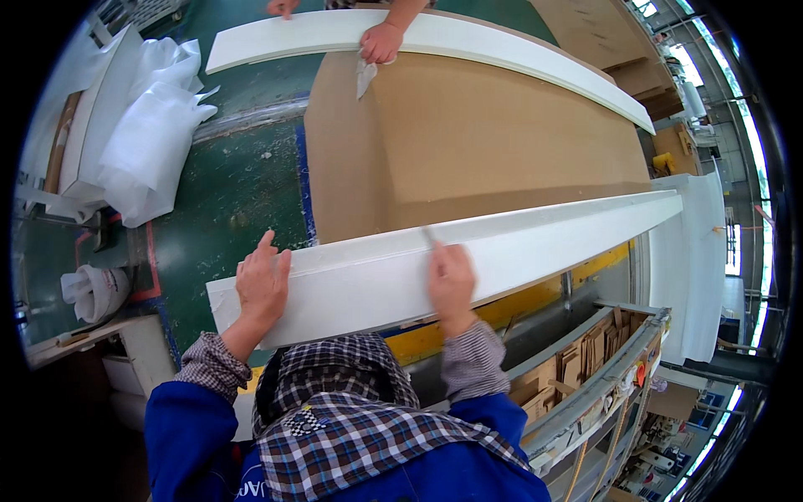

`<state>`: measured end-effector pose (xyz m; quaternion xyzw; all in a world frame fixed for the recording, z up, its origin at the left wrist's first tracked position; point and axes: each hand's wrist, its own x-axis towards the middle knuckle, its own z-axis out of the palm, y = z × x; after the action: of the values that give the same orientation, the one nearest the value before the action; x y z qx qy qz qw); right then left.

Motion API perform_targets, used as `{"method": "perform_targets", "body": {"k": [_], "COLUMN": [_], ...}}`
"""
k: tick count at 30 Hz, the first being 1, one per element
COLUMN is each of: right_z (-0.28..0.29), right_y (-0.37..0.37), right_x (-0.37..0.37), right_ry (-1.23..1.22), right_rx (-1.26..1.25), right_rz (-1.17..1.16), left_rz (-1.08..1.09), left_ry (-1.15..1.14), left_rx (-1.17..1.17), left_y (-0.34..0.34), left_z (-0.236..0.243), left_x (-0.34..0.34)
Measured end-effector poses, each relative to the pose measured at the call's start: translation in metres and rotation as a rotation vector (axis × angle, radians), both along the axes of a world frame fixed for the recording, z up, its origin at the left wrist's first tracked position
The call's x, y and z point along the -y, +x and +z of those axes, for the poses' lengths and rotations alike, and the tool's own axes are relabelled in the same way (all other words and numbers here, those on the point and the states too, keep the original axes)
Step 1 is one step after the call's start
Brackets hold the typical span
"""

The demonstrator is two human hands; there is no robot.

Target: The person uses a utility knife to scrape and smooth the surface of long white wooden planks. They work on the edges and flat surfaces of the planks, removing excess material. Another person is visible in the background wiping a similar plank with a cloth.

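Two long white panels lie roughly crosswise to the person: one near panel [360, 289] and one far panel [510, 40]. The near panel is directly in front of the person, under both working hands, and rises toward the right in this view. One brown cardboard sheet [510, 134] spans the area between the two panels.

Two hands work on the near panel. The left hand [262, 286] is open, resting near the panel's left end with thumb and index finger extended. The right hand [452, 280] is closed around one thin object [428, 235]; motion blur prevents identification of it.

Two co-worker hands are at the far panel. The first hand [382, 42] presses one pale cloth [366, 77] at the panel's near edge; the second [283, 7] is partly cut off, and its grip cannot be determined.

Surrounding items: white plastic wrapping [146, 155] and one white bucket [107, 293] at left, on the green floor side; one rack [602, 400] holding cardboard pieces [585, 360] at lower right. The person's checked garment [368, 435] obstructs the view of part of the near panel's lower edge.
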<state>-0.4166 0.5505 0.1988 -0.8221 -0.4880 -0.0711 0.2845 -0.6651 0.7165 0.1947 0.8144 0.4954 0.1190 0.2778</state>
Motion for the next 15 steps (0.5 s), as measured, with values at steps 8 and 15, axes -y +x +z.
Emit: {"method": "perform_targets", "body": {"k": [8, 15], "right_z": [0.017, 0.006], "right_y": [0.071, 0.016], "right_x": [0.029, 0.018], "right_ry": [0.019, 0.068], "right_rx": [0.066, -0.035], "right_rz": [-0.19, -0.008], "left_rz": [-0.003, -0.007], "left_ry": [0.025, 0.04], "left_rx": [0.005, -0.015], "left_y": [0.0, -0.001], "left_z": [0.0, -0.001], "left_x": [0.0, 0.002]}}
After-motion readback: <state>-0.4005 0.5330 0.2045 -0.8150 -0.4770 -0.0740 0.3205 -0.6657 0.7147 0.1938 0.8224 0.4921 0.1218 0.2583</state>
